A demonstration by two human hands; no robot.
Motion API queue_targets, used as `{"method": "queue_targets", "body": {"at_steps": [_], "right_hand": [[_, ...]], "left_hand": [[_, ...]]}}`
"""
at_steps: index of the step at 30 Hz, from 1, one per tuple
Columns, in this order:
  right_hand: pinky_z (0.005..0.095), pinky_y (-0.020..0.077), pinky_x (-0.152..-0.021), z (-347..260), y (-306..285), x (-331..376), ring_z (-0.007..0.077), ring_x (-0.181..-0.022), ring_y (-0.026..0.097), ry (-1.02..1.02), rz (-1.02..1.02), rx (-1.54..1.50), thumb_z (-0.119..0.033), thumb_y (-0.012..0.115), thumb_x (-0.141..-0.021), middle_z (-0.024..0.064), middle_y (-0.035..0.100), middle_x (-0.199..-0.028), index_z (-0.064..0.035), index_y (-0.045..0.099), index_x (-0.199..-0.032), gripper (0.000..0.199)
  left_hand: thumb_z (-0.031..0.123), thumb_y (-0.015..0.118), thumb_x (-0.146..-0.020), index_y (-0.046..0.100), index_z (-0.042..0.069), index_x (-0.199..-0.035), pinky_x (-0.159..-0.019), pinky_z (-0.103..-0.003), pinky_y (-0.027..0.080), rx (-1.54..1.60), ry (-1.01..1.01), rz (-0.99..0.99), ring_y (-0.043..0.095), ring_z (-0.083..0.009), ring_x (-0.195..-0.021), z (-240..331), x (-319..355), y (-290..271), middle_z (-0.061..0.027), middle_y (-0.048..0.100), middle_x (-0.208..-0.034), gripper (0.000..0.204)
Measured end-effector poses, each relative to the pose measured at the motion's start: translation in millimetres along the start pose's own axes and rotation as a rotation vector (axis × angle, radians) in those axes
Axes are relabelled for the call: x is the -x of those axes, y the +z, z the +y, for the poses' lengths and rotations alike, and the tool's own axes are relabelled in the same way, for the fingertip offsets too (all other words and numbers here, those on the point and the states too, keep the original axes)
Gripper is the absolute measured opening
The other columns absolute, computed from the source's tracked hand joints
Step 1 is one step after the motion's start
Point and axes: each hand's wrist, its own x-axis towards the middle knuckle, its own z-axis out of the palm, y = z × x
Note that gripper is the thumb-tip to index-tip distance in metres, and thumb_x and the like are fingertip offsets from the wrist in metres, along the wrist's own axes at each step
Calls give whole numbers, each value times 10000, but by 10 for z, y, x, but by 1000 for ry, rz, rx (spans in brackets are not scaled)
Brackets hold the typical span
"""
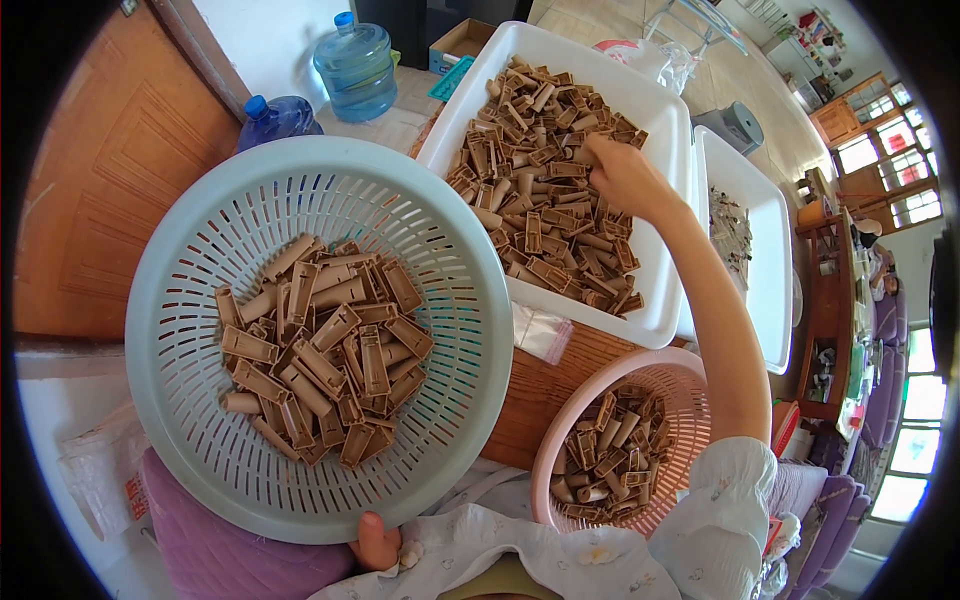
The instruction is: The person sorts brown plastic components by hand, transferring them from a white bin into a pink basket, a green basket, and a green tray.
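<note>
Brown pieces (548,272) lay in the white tub (667,292), right hand (622,178) curled over them (couldn't tell if grasping), left hand (377,548) clasped the grey-blue basket (150,330); looked like picking, next move called for a clean pinch.

1. Brown, trough-shaped pieces (545,272) lie jumbled in a white tub (655,265), beneath and around your right hand (622,178).
2. The round, slotted grey-blue basket (145,330), rim under your left hand (377,547)'s thumb, holds similar pieces heaped beyond it.
</note>
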Motion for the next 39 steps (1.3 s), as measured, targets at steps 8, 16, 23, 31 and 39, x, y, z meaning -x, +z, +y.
{"method": "queue_targets", "body": {"at_steps": [8, 16, 23, 31, 39], "right_hand": [[390, 456, -665, 77, 305, 138, 287, -748, 574, 154, -213, 198, -73, 526, -703, 122, 597, -761, -55, 580, -776, 93], [384, 443, -691, 261, 215, 90, 299, -801, 554, 64, -226, 86, -78, 514, -699, 150, 578, -818, -30, 570, -796, 122], [219, 414, -576, 222, -97, 126, 112, -709, 536, 483, -124, -790, -146, 426, -808, 25, 477, -747, -49, 425, -794, 99], [184, 400, -587, 15, 3, 167, 60, -629, 444, 661, -181, -1077, -71, 401, -793, 54, 516, -930, -65, 398, -982, 189], [218, 397, -581, -72, 71, 28, 71, -690, 464, 544, -236, -969, -97, 496, -773, 32, 541, -950, -42, 480, -1035, 268]], "left_hand": [[211, 547, -740, 215, 29, -1291, -907, -422, 329, -69, -25, 99, 409, -263, -1086, -22, -2, 30, -131, 376, -1226, 668], [183, 529, -716, 204, 10, -1287, -905, -412, 328, -60, -39, 140, 414, -270, -1078, -24, 9, 52, -145, 379, -1215, 679], [187, 532, -718, 188, 10, -1291, -916, -416, 316, -72, -38, 143, 401, -276, -1091, 8, 4, 62, -151, 361, -1228, 692], [207, 540, -724, 155, 16, -1301, -925, -416, 305, -88, -74, 150, 390, -275, -1104, 10, -9, 86, -154, 342, -1245, 719], [184, 528, -724, 160, 31, -1307, -928, -412, 307, -62, -46, 111, 388, -274, -1111, -10, 19, 39, -144, 343, -1254, 706]]}}
